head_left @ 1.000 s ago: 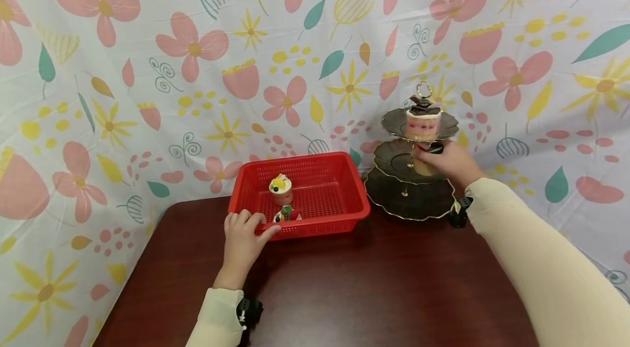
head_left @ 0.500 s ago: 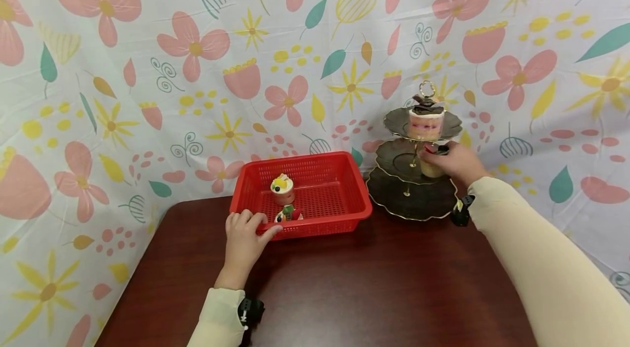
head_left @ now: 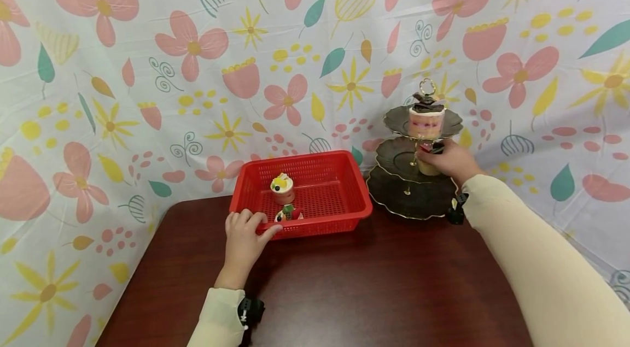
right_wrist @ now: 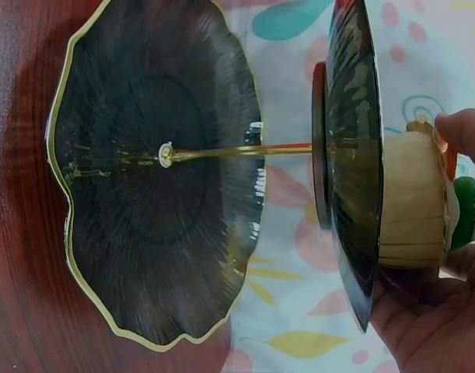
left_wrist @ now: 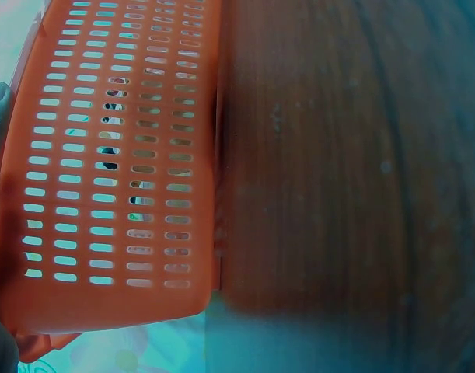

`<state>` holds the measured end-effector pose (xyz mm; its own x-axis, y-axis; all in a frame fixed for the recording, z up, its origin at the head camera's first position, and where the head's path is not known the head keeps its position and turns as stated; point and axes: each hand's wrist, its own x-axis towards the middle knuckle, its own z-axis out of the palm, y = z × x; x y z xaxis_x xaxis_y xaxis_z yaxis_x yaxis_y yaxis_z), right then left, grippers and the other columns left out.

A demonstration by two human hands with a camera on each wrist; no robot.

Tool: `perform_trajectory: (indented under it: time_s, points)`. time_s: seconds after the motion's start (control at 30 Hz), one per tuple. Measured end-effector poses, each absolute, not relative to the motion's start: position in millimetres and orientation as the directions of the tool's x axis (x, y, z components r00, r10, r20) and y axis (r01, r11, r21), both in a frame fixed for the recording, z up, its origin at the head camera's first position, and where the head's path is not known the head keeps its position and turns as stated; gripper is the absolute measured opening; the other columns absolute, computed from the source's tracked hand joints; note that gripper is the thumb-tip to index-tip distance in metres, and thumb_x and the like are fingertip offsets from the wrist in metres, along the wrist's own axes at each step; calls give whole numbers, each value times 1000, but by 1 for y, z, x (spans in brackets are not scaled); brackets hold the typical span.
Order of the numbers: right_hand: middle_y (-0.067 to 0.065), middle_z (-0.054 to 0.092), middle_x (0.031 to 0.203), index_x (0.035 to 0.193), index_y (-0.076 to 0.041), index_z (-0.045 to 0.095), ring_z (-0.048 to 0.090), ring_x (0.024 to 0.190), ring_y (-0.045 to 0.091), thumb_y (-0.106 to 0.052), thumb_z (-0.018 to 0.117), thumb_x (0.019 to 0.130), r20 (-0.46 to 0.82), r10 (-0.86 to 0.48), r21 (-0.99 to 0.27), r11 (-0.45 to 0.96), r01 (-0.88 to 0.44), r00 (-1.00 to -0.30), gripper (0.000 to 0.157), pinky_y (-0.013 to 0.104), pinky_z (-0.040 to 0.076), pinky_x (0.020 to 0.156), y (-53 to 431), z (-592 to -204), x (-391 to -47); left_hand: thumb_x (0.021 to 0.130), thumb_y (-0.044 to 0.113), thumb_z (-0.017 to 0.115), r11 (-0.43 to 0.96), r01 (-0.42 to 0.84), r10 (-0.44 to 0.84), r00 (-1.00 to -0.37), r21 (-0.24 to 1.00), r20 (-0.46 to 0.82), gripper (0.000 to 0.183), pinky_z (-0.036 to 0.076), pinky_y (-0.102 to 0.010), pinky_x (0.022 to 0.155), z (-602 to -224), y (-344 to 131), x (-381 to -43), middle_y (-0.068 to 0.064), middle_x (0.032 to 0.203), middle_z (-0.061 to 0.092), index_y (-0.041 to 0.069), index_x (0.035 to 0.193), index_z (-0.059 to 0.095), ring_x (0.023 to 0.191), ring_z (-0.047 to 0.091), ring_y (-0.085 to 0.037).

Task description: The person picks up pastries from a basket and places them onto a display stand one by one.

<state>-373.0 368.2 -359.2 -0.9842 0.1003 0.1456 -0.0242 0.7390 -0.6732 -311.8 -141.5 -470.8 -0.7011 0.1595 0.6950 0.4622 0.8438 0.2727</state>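
Observation:
My right hand (head_left: 455,162) holds a cupcake (head_left: 427,168) at the middle plate (head_left: 392,160) of a dark, gold-rimmed three-tier stand. In the right wrist view, the cupcake (right_wrist: 412,206) has a pale ridged side and green and orange bits on top; its base is right at the plate, and thumb and fingers are around its top. A layered cake with chocolate curls (head_left: 426,120) stands on the top plate. My left hand (head_left: 244,243) grips the front-left rim of a red plastic basket (head_left: 363,207). Inside are a fruit-topped cake (head_left: 283,189) and another fruit-topped dessert (head_left: 289,213), partly hidden by the front wall.
The stand's bottom plate (head_left: 408,202) rests on the dark wooden table (head_left: 364,281), right of the basket. Behind both hangs a flower-print cloth (head_left: 197,106). A gold ring handle (head_left: 427,86) tops the stand, and its thin post (right_wrist: 221,152) joins the plates.
The right hand stays at the middle plate with the cupcake, shifting slightly, and the cupcake's red topping shows more now than a second ago. The left hand and basket keep their place.

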Motion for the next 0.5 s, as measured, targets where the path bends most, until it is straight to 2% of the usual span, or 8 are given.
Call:
perform_trajectory:
  time_s: [0.2, 0.5]
  points:
    - [39, 41, 145, 154, 1, 29, 41, 132, 55, -49, 64, 95, 168, 108, -668, 744, -33, -980, 84, 65, 36, 104, 365, -356, -370, 75, 43, 88, 843, 464, 159, -696, 271, 700, 37, 34, -63, 106, -470, -141, -312, -5, 84, 55, 14, 84, 66, 88, 51, -29]
    - [41, 40, 145, 157, 0, 22, 40, 131, 57, -52, 63, 95, 157, 127, -639, 769, -2, -979, 91, 65, 37, 103, 366, -356, -373, 75, 43, 88, 845, 460, 159, -704, 273, 693, 37, 34, -63, 105, -472, -141, -313, -4, 84, 55, 16, 84, 65, 88, 51, -28]
